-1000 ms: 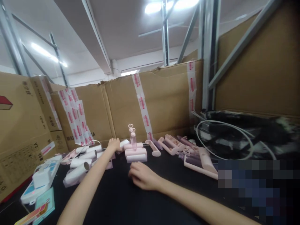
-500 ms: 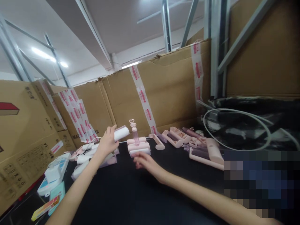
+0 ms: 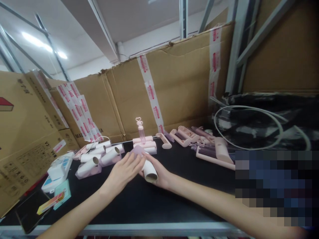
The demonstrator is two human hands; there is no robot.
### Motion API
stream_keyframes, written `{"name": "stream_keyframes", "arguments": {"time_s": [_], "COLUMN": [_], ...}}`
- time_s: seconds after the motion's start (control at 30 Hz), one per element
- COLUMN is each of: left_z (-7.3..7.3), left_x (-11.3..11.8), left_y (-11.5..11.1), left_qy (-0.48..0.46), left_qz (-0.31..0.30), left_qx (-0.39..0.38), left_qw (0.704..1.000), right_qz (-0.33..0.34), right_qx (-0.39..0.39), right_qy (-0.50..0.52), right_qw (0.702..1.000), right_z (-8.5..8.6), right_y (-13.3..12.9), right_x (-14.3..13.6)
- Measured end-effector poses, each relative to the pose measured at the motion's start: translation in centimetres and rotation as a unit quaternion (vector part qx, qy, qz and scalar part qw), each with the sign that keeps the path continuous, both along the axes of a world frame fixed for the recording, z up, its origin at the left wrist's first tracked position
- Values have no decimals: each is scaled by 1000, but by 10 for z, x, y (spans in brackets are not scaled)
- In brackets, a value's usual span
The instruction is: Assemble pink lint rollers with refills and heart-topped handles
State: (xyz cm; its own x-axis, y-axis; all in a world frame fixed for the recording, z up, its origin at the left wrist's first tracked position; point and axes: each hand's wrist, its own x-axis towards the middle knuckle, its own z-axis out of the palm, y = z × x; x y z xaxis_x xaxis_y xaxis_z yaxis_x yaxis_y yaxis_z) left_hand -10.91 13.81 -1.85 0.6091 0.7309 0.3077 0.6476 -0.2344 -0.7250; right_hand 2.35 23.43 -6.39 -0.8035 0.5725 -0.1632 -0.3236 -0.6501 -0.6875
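Over the middle of the black table, my right hand (image 3: 159, 172) is wrapped round a white paper roll (image 3: 151, 172), whose open end faces me. My left hand (image 3: 129, 167) rests its fingers on a translucent lilac piece (image 3: 137, 151) at the far end of that roll. Just beyond my hands are stacked pink and white rollers (image 3: 144, 145), with a pink heart-topped stick (image 3: 141, 131) upright on them. Several white rolls (image 3: 92, 162) in lilac covers lie to the left of my left hand.
Pink roller frames (image 3: 184, 137) lie at the back right, beside a coiled white cable (image 3: 249, 108). A power strip (image 3: 58, 172), a phone (image 3: 28, 212) and a yellow-orange packet (image 3: 51, 202) are at left. Cardboard (image 3: 124, 96) walls the back; a metal edge (image 3: 149, 229) runs along the front.
My left hand has come right and down from the pile with a white roll. My right hand has closed round the roll, and the view has tilted downward.
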Motion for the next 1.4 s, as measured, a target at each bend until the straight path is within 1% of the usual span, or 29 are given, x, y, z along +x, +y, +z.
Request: {"name": "stream_keyframes", "arguments": {"time_s": [0.1,0.17,0.2,0.23,0.27,0.3,0.33,0.37,0.4,0.47,0.53,0.57,0.6,0.63,0.67,0.73,0.77,0.8,0.87,0.9,0.97,1.03,1.07,1.13,1.2,1.23,1.3,1.4], "left_z": [7,12,14,15,14,11,5,-2,-12,-33,-49,-54,-56,-57,-55,-51,-48,-46,-42,-40,-34,-26,-23,-18,-17,-19,-23,-30], "left_x": [-12,-20,-25,-30,-34,-39,-43,-47,-51,-55,-59,-60,-61,-62,-62,-60,-56,-51,-35,-26,-9,0,1,-6,-21,-30,-46,-60], "left_y": [-4,-9,-12,-14,-17,-19,-21,-22,-22,-21,-16,-14,-11,-9,-8,-9,-11,-14,-19,-21,-21,-16,-11,-1,8,11,14,15], "left_qy": [-75,-162,-219,-282,-351,-419,-481,-534,-576,-635,-668,-674,-672,-664,-650,-610,-587,-562,-509,-485,-445,-421,-415,-417,-431,-441,-463,-486], "left_qz": [14,23,28,34,42,52,63,73,78,75,58,50,45,42,42,48,51,51,42,32,1,-27,-35,-35,-21,-12,6,18], "left_qx": [17,30,33,32,27,12,-15,-54,-103,-203,-279,-302,-316,-322,-322,-299,-277,-250,-193,-172,-160,-170,-178,-189,-198,-204,-223,-247], "left_qw": [997,986,975,958,935,906,874,841,807,741,687,672,668,674,688,732,759,787,838,857,881,890,891,888,880,874,858,838], "right_qz": [13,24,31,46,70,102,141,177,203,215,219,233,255,278,292,281,264,250,233,224,203,169,140,47,-69,-112,-153,-173], "right_qx": [-69,-63,-50,-28,10,68,144,229,311,448,533,555,567,574,581,615,635,650,657,656,662,671,677,682,678,675,674,675], "right_qy": [16,14,4,-15,-45,-79,-116,-151,-182,-245,-316,-349,-379,-404,-422,-436,-430,-418,-387,-373,-347,-326,-323,-333,-351,-354,-348,-312], "right_qw": [997,998,998,998,996,989,973,945,910,832,754,718,685,656,631,594,585,584,603,617,633,644,647,649,642,637,634,647], "right_z": [1,5,8,12,16,21,27,33,39,48,55,56,56,56,55,53,53,53,55,56,61,66,68,69,68,66,61,50], "right_y": [2,4,5,7,9,13,17,21,26,37,46,50,52,54,55,55,55,55,55,55,56,56,57,57,58,59,60,59], "right_x": [0,2,4,7,11,16,22,30,37,51,62,66,68,70,71,71,71,72,77,80,87,93,94,92,86,83,77,78]}}
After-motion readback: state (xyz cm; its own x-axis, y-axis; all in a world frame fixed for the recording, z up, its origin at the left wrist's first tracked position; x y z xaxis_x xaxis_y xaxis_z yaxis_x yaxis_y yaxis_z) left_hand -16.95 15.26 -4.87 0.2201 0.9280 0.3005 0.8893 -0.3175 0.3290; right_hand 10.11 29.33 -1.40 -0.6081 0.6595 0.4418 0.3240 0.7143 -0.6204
